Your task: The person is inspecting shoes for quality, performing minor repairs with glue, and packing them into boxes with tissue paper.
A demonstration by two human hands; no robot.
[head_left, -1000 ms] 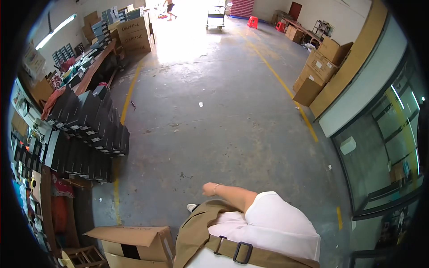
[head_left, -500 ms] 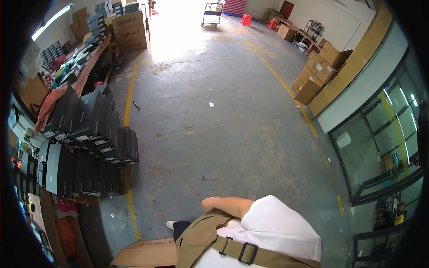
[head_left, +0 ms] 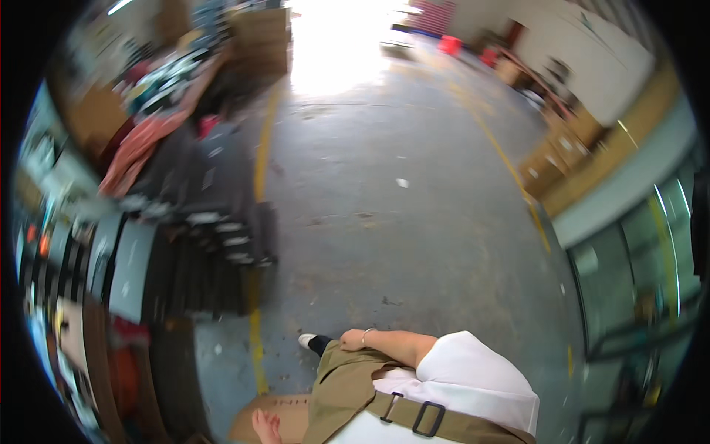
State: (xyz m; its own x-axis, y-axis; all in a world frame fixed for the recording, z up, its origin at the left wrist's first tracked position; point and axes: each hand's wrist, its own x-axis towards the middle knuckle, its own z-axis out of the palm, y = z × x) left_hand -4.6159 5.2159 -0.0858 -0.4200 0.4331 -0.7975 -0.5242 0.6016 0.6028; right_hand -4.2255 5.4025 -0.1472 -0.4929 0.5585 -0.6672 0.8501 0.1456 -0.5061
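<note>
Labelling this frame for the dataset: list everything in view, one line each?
Floor: one, grey concrete, centre.
Yellow lines: two, painted, running away left and right.
Black stacks: many, dark flat items, left.
Cardboard box: one, brown, bottom edge.
Far boxes: several, brown, right wall.
Red items: blurred, far end.
Windows: green-framed, right.
Strap: one, olive with buckle, across white shirt.
Shoe: white, black sock.
Left hand: on the cardboard box.
Right hand: by the hip, bracelet at wrist.

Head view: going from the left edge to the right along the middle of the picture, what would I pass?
Stacked dark flat cases → yellow floor line → bare grey concrete floor → cardboard boxes by the wall → glass-fronted wall.
</note>
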